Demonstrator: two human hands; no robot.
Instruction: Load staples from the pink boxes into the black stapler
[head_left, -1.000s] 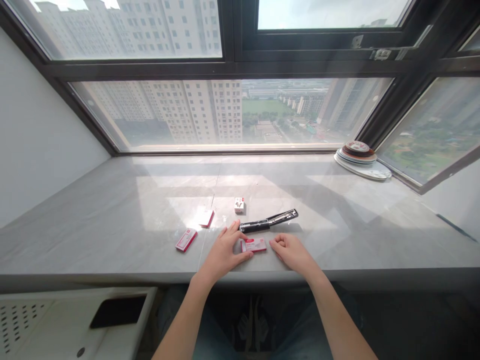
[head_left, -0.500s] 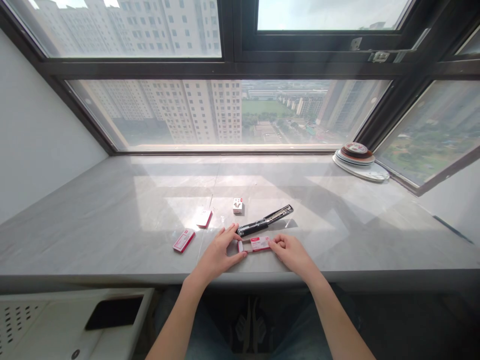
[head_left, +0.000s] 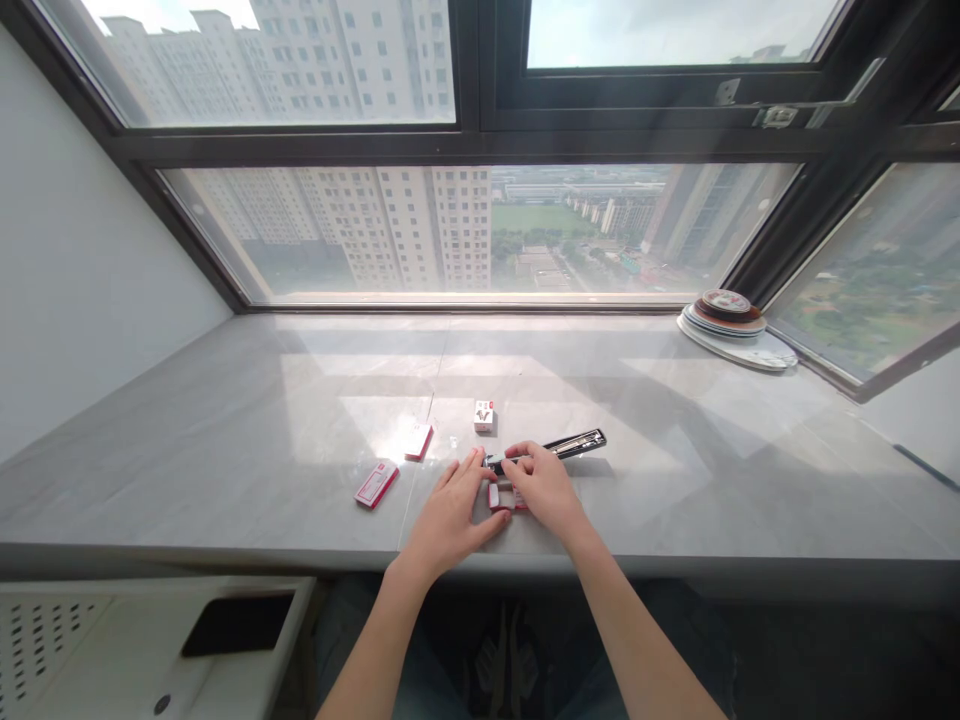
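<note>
A red and white staple box lies slid partly open near the counter's front edge. My left hand holds its left end between thumb and index finger, the other fingers stretched toward the stapler. Behind the box is a black stapler, swung open with its far arm pointing right. My right hand is over the right part of the box, covering much of it. Its thumb and index finger are closed together at the near end of the stapler; anything between them is too small to make out.
Two flat red and white boxes, one nearer and one farther, lie to the left. A small white box stands behind the stapler. Stacked plates sit by the window at right. A black phone-like slab rests lower left.
My right hand has left the right end of the staple box and moved left and up to the stapler. The left hand stays at the box. The whole view has shifted slightly.
</note>
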